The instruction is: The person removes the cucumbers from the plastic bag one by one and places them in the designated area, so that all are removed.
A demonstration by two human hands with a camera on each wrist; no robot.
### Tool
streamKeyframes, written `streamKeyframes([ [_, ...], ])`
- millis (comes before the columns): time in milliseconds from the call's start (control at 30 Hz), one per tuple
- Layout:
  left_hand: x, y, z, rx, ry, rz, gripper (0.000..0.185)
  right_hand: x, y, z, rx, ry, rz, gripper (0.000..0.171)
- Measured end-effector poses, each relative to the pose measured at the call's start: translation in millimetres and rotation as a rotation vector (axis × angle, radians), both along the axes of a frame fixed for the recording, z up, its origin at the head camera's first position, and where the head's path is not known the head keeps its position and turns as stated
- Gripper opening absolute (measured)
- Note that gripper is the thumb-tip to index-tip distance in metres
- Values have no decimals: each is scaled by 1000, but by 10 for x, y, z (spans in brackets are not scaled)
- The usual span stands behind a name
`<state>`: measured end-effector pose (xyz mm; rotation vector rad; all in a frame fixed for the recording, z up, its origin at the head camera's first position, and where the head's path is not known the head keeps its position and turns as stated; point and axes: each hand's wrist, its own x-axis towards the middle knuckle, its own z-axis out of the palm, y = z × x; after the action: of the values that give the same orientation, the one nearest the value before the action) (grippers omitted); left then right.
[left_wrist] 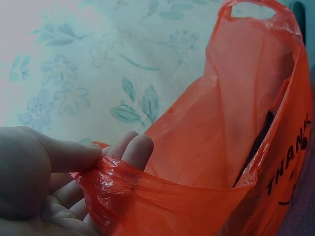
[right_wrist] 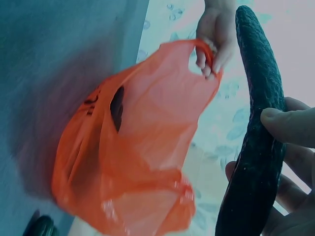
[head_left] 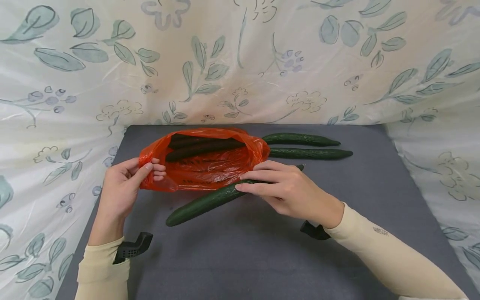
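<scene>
Both hands are occupied: the left end of a red plastic bag (head_left: 225,163) is pinched between the thumb and curled fingers of the left hand (head_left: 126,180), and a dark green cucumber (head_left: 210,205) is held between the thumb and fingers of the right hand (head_left: 290,188). The held cucumber is kept at a slant just outside the near edge of the bag, with 1 rounded end pointed to the left and towards the person. Whether the bag is also touched by the right fingertips cannot be told.

The bag is spread over the grey table (head_left: 232,254), its mouth drawn wide and turned towards the person. Inside it, at least 2 cucumbers (head_left: 204,151) are seen lying lengthwise; their exact count cannot be told. Black lettering (left_wrist: 288,155) is printed on its outer side.

To the right of the bag, 2 more cucumbers (head_left: 311,153) are laid nearly side by side on the table, their left ends hidden by the bag. Behind the table, a pale cloth (head_left: 258,83) patterned with leaves and flowers is hung.
</scene>
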<state>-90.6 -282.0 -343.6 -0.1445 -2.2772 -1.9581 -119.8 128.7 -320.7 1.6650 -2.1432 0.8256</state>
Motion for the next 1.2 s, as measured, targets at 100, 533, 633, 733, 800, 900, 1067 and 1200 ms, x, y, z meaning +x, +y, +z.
streamKeyframes([
  [100,10,0,8,-8,0,5,25,-26,110,4,-11,-4,-31,47],
  [533,18,12,6,25,11,-6,23,-165,655,77,-2,13,-196,35],
  [633,14,17,2,16,10,-6,23,-189,775,94,-8,46,-226,54],
  [733,11,21,2,7,7,-6,24,-207,890,95,-9,59,-259,62],
  [800,13,24,7,4,6,-2,24,-219,967,89,0,58,-285,59],
  [900,15,30,15,1,2,-2,24,-225,1085,81,8,48,-321,58],
  [1067,19,34,20,9,-5,-2,23,-242,1280,52,-4,43,-364,58],
  [1200,27,26,19,-6,3,6,23,-275,1418,2,-28,44,-392,53],
])
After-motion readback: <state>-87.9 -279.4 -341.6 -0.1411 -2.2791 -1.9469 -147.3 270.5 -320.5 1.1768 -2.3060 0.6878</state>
